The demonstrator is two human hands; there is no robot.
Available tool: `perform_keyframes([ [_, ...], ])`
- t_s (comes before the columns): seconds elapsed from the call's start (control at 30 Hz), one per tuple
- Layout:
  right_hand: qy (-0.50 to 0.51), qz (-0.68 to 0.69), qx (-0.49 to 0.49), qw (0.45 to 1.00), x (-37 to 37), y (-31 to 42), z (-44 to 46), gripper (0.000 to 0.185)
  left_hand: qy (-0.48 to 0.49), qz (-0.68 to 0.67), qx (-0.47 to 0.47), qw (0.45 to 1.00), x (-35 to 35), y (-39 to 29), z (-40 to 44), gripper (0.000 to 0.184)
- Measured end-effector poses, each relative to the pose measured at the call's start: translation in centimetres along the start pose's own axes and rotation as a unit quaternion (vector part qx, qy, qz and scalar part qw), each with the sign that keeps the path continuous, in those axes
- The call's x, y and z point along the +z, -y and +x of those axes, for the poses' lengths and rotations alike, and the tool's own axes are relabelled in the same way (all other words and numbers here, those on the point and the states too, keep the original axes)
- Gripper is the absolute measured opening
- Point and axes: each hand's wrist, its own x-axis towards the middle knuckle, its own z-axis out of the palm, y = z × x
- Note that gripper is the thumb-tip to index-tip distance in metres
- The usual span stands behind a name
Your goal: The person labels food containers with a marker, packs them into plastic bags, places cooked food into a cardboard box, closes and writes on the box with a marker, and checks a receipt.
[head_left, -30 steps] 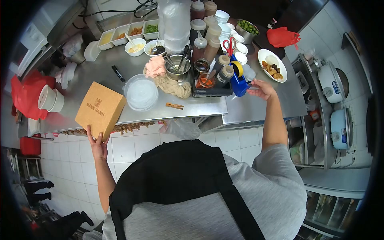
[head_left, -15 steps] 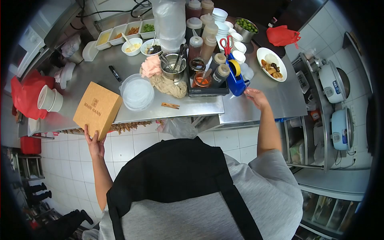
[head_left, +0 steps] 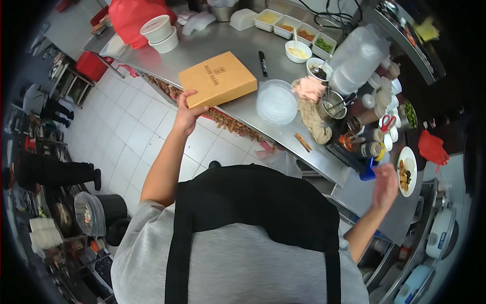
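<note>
While the left hand [head_left: 191,110] is clamping its near-left corner, the tan cardboard box [head_left: 217,78], bearing dark MANN HANN lettering and an emblem, is jutting over the counter's [head_left: 238,43] near edge; the right hand [head_left: 385,186] is blurring, its grip unclear, near the blue dispenser [head_left: 367,171].

L hand [head_left: 190,112] gripping cardbd box [head_left: 217,78], R hand [head_left: 386,186] blurred nr blue tape dispenser [head_left: 368,171], plate [head_left: 406,152] w/ food [head_left: 404,176], steel ctr [head_left: 217,39]

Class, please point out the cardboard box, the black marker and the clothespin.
Cardboard box [head_left: 217,78]: head view, on its printed face.
Black marker [head_left: 262,64]: head view, middle of its barrel.
Clothespin [head_left: 303,142]: head view, middle of its length.
</note>
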Motion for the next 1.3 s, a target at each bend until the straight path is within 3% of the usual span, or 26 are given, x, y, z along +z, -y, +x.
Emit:
perform_keyframes([
  [0.1,0.106,-0.168,0.023,0.98,14.3,-2.2,5.1,0.017,-0.015,0.01,0.002,1.0,0.3,-0.4,-0.1,0.056],
  [0.17,0.179,-0.032,0.129,0.975,23.3,-6.3,6.8,0.017,-0.005,0.018,0.013,1.0,-0.2,0.2,0.2,0.055],
  [0.23,0.245,-0.059,0.121,0.96,30.2,-11.0,7.4,0.02,-0.01,0.022,0.021,0.999,-0.2,0.3,0.2,0.054],
  [0.37,0.223,-0.039,0.184,0.957,37.6,-15.3,7.7,0.023,-0.023,0.016,0.008,1.0,0.4,-0.5,0.0,0.054],
  [0.43,0.187,-0.048,0.163,0.968,38.8,-16.4,7.6,0.027,-0.016,0.014,0.009,1.0,0.4,-0.8,-0.1,0.055],
  [0.6,0.139,-0.008,0.239,0.961,39.4,-16.7,7.1,0.03,-0.009,0.0,0.009,1.0,0.4,-0.8,0.0,0.054],
  [0.73,0.107,0.016,0.249,0.962,40.5,-17.4,7.5,0.031,-0.002,-0.019,-0.028,0.999,0.3,-1.6,-0.1,0.04],
  [0.8,0.121,-0.007,0.255,0.959,40.4,-17.7,7.8,0.032,-0.035,-0.083,-0.082,0.993,0.4,-2.2,0.0,0.034],
  [0.9,0.135,-0.028,0.256,0.957,40.3,-18.0,7.8,0.034,-0.047,-0.065,-0.073,0.994,0.1,-1.9,0.3,0.024],
  [1.13,0.156,-0.06,0.283,0.944,40.3,-16.9,8.5,0.036,-0.048,-0.049,-0.06,0.996,0.3,-2.1,0.5,0.024],
  [1.3,0.182,-0.055,0.362,0.912,40.0,-16.0,9.6,0.033,-0.045,-0.014,-0.076,0.996,0.5,-2.7,0.5,0.023],
])
